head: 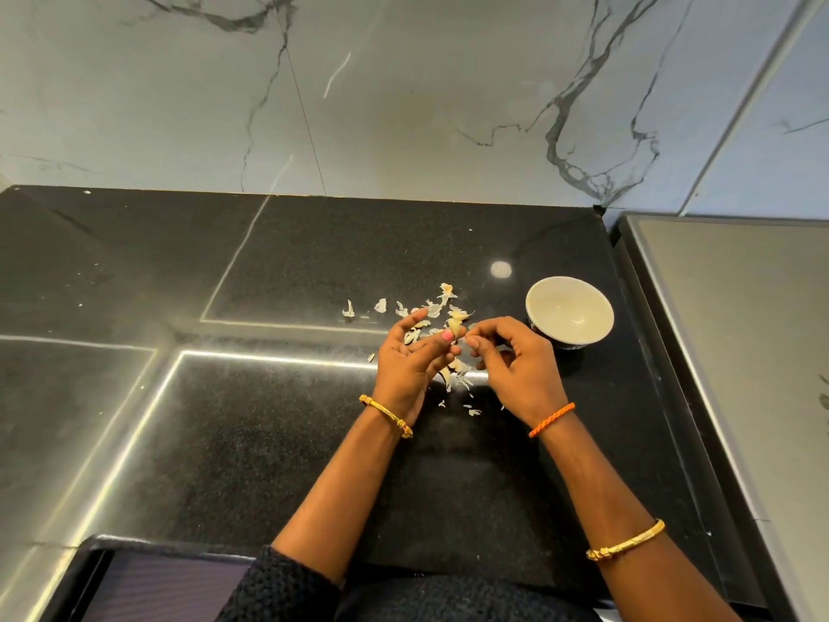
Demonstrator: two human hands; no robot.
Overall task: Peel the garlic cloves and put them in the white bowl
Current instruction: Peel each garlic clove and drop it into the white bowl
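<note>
Both hands meet low over the black worktop (278,442): the left hand (410,356) pinches a garlic clove (454,326) while the right hand (511,356) picks at its skin. Keep stripping toward the tip, letting peels (457,379) fall below; the white bowl (569,311), just right of the hands, looks empty.

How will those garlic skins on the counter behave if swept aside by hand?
The garlic skins look thin, curled and papery, so probably very light and floppy, likely to scatter or flutter rather than slide together. On the glossy black counter some may cling flat. They lie in many small flakes, so pinching each would probably be slow.
</note>
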